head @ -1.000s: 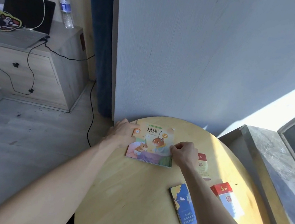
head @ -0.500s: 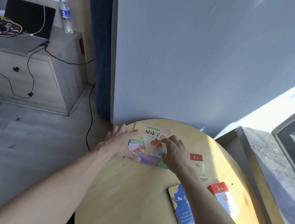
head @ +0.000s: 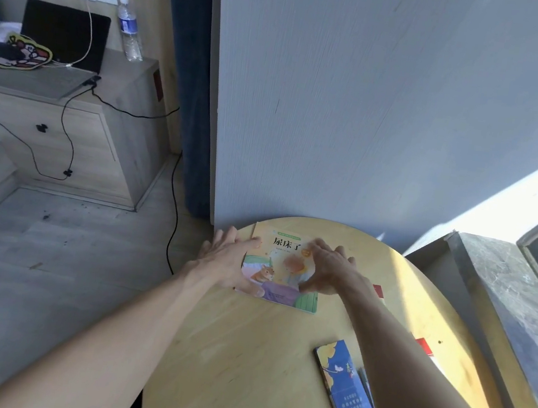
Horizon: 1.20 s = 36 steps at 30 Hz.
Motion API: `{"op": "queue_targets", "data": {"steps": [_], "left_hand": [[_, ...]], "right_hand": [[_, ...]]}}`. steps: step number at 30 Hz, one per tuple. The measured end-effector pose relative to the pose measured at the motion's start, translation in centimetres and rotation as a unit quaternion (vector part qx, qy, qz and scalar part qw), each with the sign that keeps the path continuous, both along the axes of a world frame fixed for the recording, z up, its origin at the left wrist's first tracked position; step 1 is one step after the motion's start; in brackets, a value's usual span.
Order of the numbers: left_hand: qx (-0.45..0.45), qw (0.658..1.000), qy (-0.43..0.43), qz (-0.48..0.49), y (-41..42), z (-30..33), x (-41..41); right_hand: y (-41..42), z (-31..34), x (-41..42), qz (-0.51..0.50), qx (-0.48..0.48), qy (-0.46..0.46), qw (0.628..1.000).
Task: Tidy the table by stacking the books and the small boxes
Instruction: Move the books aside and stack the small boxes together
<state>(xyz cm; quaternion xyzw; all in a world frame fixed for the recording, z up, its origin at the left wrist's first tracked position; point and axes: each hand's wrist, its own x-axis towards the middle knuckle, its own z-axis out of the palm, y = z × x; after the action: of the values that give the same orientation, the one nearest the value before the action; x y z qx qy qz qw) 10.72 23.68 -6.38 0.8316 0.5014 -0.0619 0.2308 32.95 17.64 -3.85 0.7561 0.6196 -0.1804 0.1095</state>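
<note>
A colourful picture book (head: pixel 281 267) lies at the far side of the round wooden table (head: pixel 239 355). My left hand (head: pixel 228 260) rests flat on its left edge with fingers straight. My right hand (head: pixel 327 271) lies on the cover's right half, fingers spread. A blue box (head: pixel 341 380) lies near the table's front right. Beside my right forearm show parts of two red-and-white boxes, one (head: pixel 378 290) by the wrist and one (head: pixel 424 346) nearer the table's right edge, both mostly hidden by the arm.
A grey wall panel (head: pixel 360 113) stands right behind the table. A stone window ledge (head: pixel 505 306) runs along the right. To the left are wooden floor, a trailing black cable (head: pixel 171 224) and a bedside cabinet (head: pixel 64 126) with a laptop and water bottle.
My right hand has slid from the book's right edge up onto the cover, fingers spreading. My left hand has flattened along the left edge. The view has shifted slightly.
</note>
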Motion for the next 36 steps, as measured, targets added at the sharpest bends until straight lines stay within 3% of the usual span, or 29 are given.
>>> {"op": "queue_targets", "data": {"steps": [6, 11, 20, 29, 36], "left_hand": [[-0.003, 1.000, 0.010, -0.003, -0.2, 0.4, 0.3], [-0.013, 1.000, 0.017, -0.002, -0.2, 0.6, 0.5], [0.013, 1.000, 0.025, -0.014, -1.0, 1.7, 1.0], [0.045, 0.991, -0.110, -0.068, -7.2, 4.7, 2.4], [-0.007, 0.990, -0.081, -0.117, -16.6, 3.5, 6.7]], "right_hand": [[0.5, 1.4, 0.6, 0.024, -0.117, -0.027, 0.992], [0.6, 1.5, 0.2, 0.031, -0.141, -0.044, 0.989], [-0.8, 2.2, 0.5, 0.035, -0.069, -0.024, 0.997], [-10.8, 6.1, 4.9, -0.038, 0.113, 0.053, 0.992], [-21.6, 4.3, 6.3, -0.091, 0.073, 0.028, 0.993]]}}
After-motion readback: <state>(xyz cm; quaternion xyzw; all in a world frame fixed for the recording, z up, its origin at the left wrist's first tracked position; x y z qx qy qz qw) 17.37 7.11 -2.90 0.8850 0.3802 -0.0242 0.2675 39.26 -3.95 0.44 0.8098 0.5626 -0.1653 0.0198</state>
